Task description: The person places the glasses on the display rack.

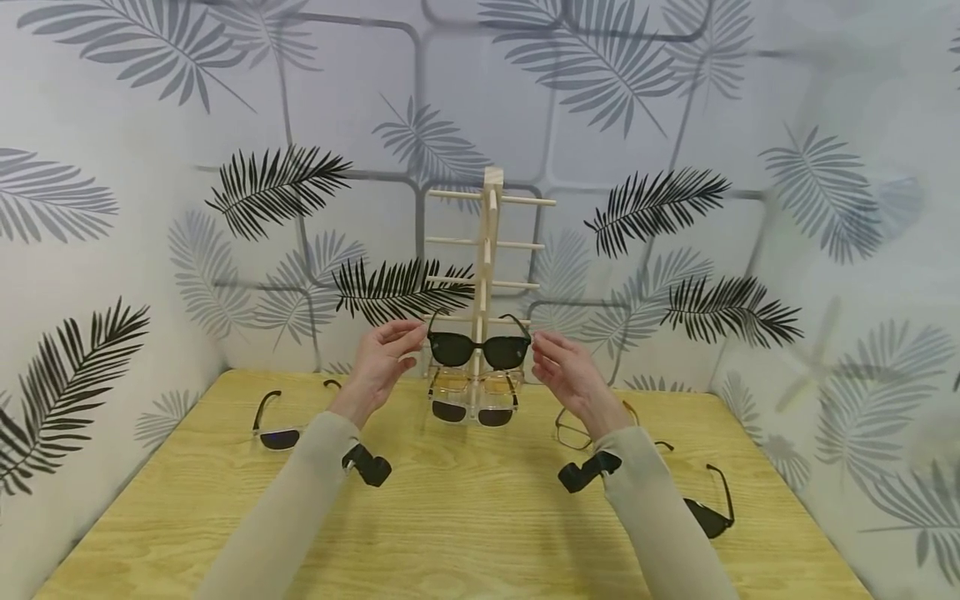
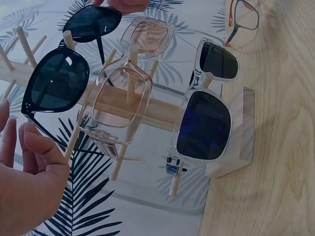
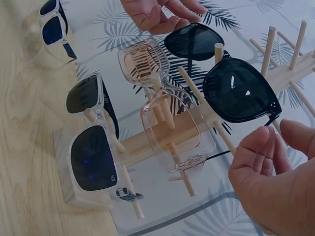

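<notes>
Sleeves: pale, both reaching in over the counter (image 1: 450, 533) from its front edge, a small black camera (image 1: 372, 467) strapped at each wrist.
Loose black pair (image 1: 707, 518): toward the counter's right edge, one temple sticking up, partly hidden by the right sleeve.
Thin-framed glasses (image 1: 573, 437): farther back on the right, partly behind the right wrist.
Clear-framed pair on the left (image 1: 280, 439): dark lenses, toward the counter's left edge, temples up.
Left hand (image 1: 381, 362): grip loosely bent, thumb apart from the fingers, holding nothing that I can see; it is just beside one end of the black sunglasses (image 1: 506, 353).
Right hand (image 1: 568, 371): much the same at the other end, grip part-way open and around nothing; whether a fingertip grazes the frame I can't tell.
Black sunglasses: up on the wooden rack, bridge over a peg, lenses facing out, third pair from the bottom.
Below them: clear glasses with pinkish lenses (image 2: 123, 98), then clear-framed dark sunglasses (image 2: 204, 125) lowest.
Wooden rack (image 1: 487, 225): upright near the middle of the counter's back edge, bare pegs above the black sunglasses.
Wall (image 1: 480, 75): pale, leaf-printed.
</notes>
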A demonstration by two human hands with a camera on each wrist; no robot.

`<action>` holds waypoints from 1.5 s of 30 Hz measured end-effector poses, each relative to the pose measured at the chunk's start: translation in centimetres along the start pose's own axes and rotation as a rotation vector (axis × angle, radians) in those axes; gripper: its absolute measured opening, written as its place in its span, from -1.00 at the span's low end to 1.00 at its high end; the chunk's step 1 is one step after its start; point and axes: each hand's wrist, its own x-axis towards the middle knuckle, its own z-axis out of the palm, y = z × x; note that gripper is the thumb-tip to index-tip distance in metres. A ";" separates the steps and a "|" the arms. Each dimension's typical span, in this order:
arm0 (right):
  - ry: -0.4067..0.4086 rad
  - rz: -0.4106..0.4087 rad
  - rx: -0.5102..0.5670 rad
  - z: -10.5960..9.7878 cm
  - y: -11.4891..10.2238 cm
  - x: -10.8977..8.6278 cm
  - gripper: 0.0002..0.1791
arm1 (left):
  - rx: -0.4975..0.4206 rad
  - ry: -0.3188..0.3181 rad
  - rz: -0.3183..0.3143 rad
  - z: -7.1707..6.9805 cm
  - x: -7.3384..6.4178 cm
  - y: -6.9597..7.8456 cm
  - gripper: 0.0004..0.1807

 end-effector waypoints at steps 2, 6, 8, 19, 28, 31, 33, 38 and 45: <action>0.020 -0.010 -0.009 -0.1 0.2 -0.3 -0.83 | 0.023 0.004 -0.002 -0.2 -0.3 0.1 -0.91; 0.031 -0.010 0.020 -0.3 0.9 -1.0 -0.87 | 0.073 -0.011 -0.008 -0.9 -0.9 0.1 -0.94; 0.019 -0.001 0.052 -0.2 1.3 -1.5 -0.92 | 0.108 -0.024 -0.004 -1.4 -1.2 -0.1 -0.95; -0.097 0.048 0.034 1.4 4.2 -3.3 -0.85 | 0.322 -0.111 -0.037 -3.9 -3.1 -1.0 -0.79; -0.256 0.148 -0.061 3.3 7.4 -3.4 -0.89 | 0.434 -0.193 -0.076 -6.9 -4.0 -1.5 -0.74; -0.307 0.182 -0.116 4.1 9.0 -3.2 -0.90 | 0.434 -0.196 -0.130 -8.1 -4.4 -1.7 -0.75; -0.334 0.201 -0.144 4.6 9.9 -3.0 -0.93 | 0.427 -0.201 -0.162 -8.8 -4.6 -1.9 -0.74; -0.367 0.223 -0.177 6.1 11.8 -2.6 -0.94 | 0.400 -0.205 -0.205 -10.4 -5.3 -2.1 -0.71; -0.379 0.237 -0.228 8.4 13.7 -1.5 -0.81 | 0.369 -0.167 -0.215 -13.0 -6.0 -1.5 -0.70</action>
